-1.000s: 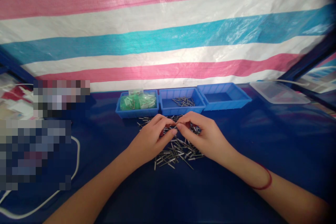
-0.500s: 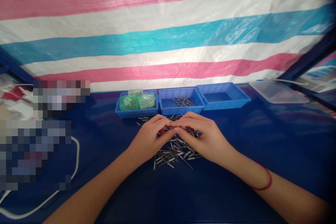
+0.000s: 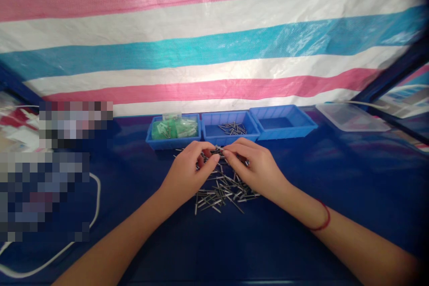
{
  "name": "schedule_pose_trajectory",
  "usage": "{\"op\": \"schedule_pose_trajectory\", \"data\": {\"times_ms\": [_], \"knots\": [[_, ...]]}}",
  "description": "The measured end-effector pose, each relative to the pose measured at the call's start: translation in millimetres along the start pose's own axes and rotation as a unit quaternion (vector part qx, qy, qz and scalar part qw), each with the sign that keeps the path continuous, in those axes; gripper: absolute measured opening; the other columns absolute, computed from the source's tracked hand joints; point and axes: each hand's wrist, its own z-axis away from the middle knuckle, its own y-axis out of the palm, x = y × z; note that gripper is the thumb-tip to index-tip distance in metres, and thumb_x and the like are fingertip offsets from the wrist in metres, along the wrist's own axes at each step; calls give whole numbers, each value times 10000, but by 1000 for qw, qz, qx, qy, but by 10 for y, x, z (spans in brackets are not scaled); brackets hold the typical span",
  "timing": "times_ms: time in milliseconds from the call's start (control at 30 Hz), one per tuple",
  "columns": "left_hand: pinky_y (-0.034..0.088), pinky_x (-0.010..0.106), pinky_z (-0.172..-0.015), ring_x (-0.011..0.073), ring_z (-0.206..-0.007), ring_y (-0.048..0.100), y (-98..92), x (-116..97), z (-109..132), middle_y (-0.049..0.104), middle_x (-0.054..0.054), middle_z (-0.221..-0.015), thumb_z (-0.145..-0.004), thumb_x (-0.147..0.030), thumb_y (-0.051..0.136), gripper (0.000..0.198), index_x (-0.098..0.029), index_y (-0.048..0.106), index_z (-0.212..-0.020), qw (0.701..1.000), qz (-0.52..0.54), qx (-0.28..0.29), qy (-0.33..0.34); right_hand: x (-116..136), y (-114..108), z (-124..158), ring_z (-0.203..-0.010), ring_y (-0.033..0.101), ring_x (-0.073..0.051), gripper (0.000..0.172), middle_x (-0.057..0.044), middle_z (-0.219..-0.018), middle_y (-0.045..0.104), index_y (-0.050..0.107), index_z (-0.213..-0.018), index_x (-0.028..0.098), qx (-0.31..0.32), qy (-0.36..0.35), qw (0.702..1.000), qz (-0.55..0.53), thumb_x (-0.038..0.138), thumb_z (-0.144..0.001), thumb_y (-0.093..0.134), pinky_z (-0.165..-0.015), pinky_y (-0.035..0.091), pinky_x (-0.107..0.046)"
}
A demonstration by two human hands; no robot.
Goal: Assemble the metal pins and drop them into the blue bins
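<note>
A loose pile of metal rivets (image 3: pixel 223 192) lies on the dark blue table. My left hand (image 3: pixel 192 165) is over the pile's left side, thumb and fingertips apart, with no object clearly between them. From the right, my right hand (image 3: pixel 256 165) reaches over the pile; its thumb and forefinger are pinched near a small metal piece, too small to make out well. The fingertips of both hands are close but apart. Behind them, the middle blue bin (image 3: pixel 231 137) holds some rivets, and the left blue bin (image 3: pixel 174 143) holds green and clear bags.
A third blue bin (image 3: pixel 284 133) adjoins the middle one on the right. Farther right lies a clear plastic lid (image 3: pixel 351 118). A white cable (image 3: pixel 98 201) curves over the table at left, beside blurred-out items. A striped sheet (image 3: pixel 214 49) hangs behind.
Both hands have parted slightly at the fingertips, where they were touching before. My left thumb has come away from its fingers, and more of the pile shows between the hands.
</note>
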Motion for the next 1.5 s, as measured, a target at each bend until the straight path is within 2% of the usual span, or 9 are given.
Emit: {"op": "schedule_pose_trajectory", "data": {"times_ms": [133,233,367,600,767,900,1100,1333,1500], "knots": [[447,251,-663,99,-631,535,-23,20,-10,616,11,-882,-911,-284,495,215,-179,581,-1078,999,-26,31,8,-252,-63,-130,-804,591,-220,261,-86,-831,656,693,-946,137,-102,15,973,208,283,-922,477,-718,422,-359],[446,273,-755,138,-779,570,-68,23,-9,626,30,-907,-896,-195,475,166,-174,627,-959,988,-69,106,88,-374,-132,-173,-825,586,-261,319,-106,-859,654,691,-996,137,-104,39,941,318,371,-907,494,-710,396,-384],[432,303,-810,174,-859,559,-98,5,8,633,39,-906,-840,-137,515,148,-171,648,-898,962,-134,179,156,-308,-181,-115,-825,591,-242,284,-83,-839,644,690,-970,148,-88,28,955,283,351,-897,505,-717,400,-365],[409,298,-769,168,-856,540,-2,50,15,627,37,-930,-932,-209,481,222,-245,685,-1013,923,-241,215,209,-99,-137,-15,-818,579,-208,195,-67,-871,635,675,-951,153,-29,-35,981,187,251,-877,524,-760,422,-357],[357,313,-707,178,-853,527,35,43,-12,633,2,-935,-877,-216,597,150,-281,684,-982,897,-318,189,240,-76,-116,-2,-843,579,-211,174,-73,-907,640,670,-948,159,-4,-51,983,174,230,-872,531,-756,425,-360],[327,321,-680,174,-830,519,44,-21,-21,634,7,-894,-885,-204,585,100,-233,679,-864,881,-350,184,259,-50,-112,3,-843,578,-209,163,-71,-903,645,670,-931,164,12,-61,983,171,220,-876,527,-759,418,-362],[333,322,-676,178,-789,520,123,-11,11,628,14,-834,-904,-183,540,122,-201,632,-827,869,-375,148,286,-31,-95,11,-818,567,-205,155,-62,-891,656,673,-891,171,37,-69,983,166,215,-880,526,-741,401,-365],[375,329,-737,187,-858,571,107,79,-13,650,37,-902,-962,-237,435,186,-156,593,-907,892,-357,54,273,10,-112,4,-806,570,-193,171,-58,-858,665,670,-863,170,86,-41,991,97,245,-894,519,-756,419,-348],[402,339,-819,180,-868,603,3,89,-36,667,43,-911,-975,-219,397,205,-149,589,-975,918,-310,56,242,28,-86,0,-756,576,-172,196,-46,-782,654,657,-807,180,123,-5,992,30,238,-903,496,-709,433,-316]]}}
